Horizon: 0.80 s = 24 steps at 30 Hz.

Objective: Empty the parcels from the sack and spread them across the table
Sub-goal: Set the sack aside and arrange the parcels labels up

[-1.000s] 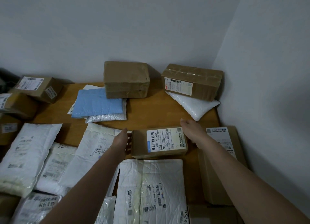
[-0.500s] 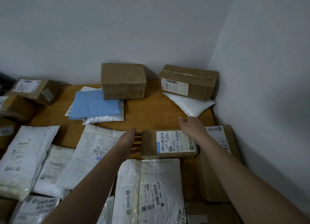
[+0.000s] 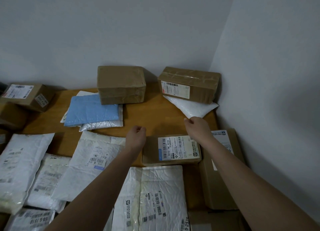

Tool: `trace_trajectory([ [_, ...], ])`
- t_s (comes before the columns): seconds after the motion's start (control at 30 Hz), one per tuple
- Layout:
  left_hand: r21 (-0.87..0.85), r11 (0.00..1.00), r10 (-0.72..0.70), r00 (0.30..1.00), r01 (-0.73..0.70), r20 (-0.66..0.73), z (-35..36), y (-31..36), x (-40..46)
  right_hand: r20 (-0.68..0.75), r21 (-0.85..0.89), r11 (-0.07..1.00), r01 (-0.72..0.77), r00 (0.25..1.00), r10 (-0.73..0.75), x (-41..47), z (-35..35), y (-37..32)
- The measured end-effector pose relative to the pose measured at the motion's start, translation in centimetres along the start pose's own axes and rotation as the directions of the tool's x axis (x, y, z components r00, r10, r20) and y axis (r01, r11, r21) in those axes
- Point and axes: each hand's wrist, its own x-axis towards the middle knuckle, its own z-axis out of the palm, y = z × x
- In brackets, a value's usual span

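A small brown box with a white label (image 3: 173,151) lies flat on the wooden table (image 3: 155,116), right of centre. My left hand (image 3: 136,135) hovers just past the box's far left corner, fingers loosely curled, holding nothing. My right hand (image 3: 197,126) hovers past the box's far right corner, fingers loosely bent. Its fingertips reach the near corner of a white padded bag (image 3: 192,106); I see no grip on it. Several white mailer bags, such as one large one (image 3: 155,196), cover the near table. No sack is in view.
At the back stand a plain brown box (image 3: 121,84) and a labelled box (image 3: 190,85), which rests on the white padded bag. A blue bubble mailer (image 3: 91,109) tops a small stack. More boxes (image 3: 27,95) sit far left; a long carton (image 3: 223,170) lies along the right wall.
Both hands have let go of the small labelled box and lifted off it, moving slightly toward the back of the table. The box has slid a little to the right.
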Motion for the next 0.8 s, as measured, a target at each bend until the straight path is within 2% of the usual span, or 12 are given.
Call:
trace_trajectory([
  [0.1, -0.03, 0.999, 0.023, 1.0, -0.023, 0.003, 1.0, 0.8, 0.5, -0.036, 0.135, 0.991, -0.027, 0.999, 0.032, 0.8, -0.5, -0.1],
  [0.23, -0.117, 0.993, 0.012, 1.0, -0.01, 0.016, 1.5, 2.1, 1.8, -0.19, 0.32, 0.947, -0.04, 0.976, 0.105, 3.1, -1.9, -0.1],
  [0.37, -0.256, 0.964, -0.069, 0.997, 0.078, 0.043, 1.3, 3.7, 3.0, -0.286, 0.495, 0.868, -0.052, 0.933, 0.219, 5.6, -3.3, -0.1],
  [0.53, -0.336, 0.926, -0.161, 0.985, 0.171, 0.058, 0.8, 5.0, 4.1, -0.263, 0.653, 0.756, -0.052, 0.92, 0.291, 7.5, -4.4, -0.7],
  [0.57, -0.339, 0.925, -0.162, 0.985, 0.173, 0.059, 0.7, 5.1, 4.2, -0.303, 0.666, 0.746, -0.035, 0.9, 0.313, 7.7, -4.7, -0.8],
  [0.67, -0.353, 0.917, -0.179, 0.982, 0.188, 0.057, 0.4, 4.9, 4.6, -0.54, 0.65, 0.755, 0.086, 0.751, 0.379, 7.5, -4.9, -0.4],
  [0.7, -0.36, 0.912, -0.189, 0.98, 0.196, 0.056, 0.3, 4.7, 4.6, -0.577, 0.626, 0.773, 0.103, 0.728, 0.369, 7.0, -4.8, -0.4],
  [0.73, -0.368, 0.907, -0.199, 0.978, 0.206, 0.057, 0.3, 4.5, 4.5, -0.592, 0.591, 0.8, 0.104, 0.729, 0.343, 6.8, -4.5, -0.2],
  [0.8, -0.382, 0.897, -0.213, 0.975, 0.221, 0.064, 0.4, 4.2, 4.3, -0.573, 0.503, 0.86, 0.083, 0.777, 0.26, 6.7, -3.7, 0.5],
])
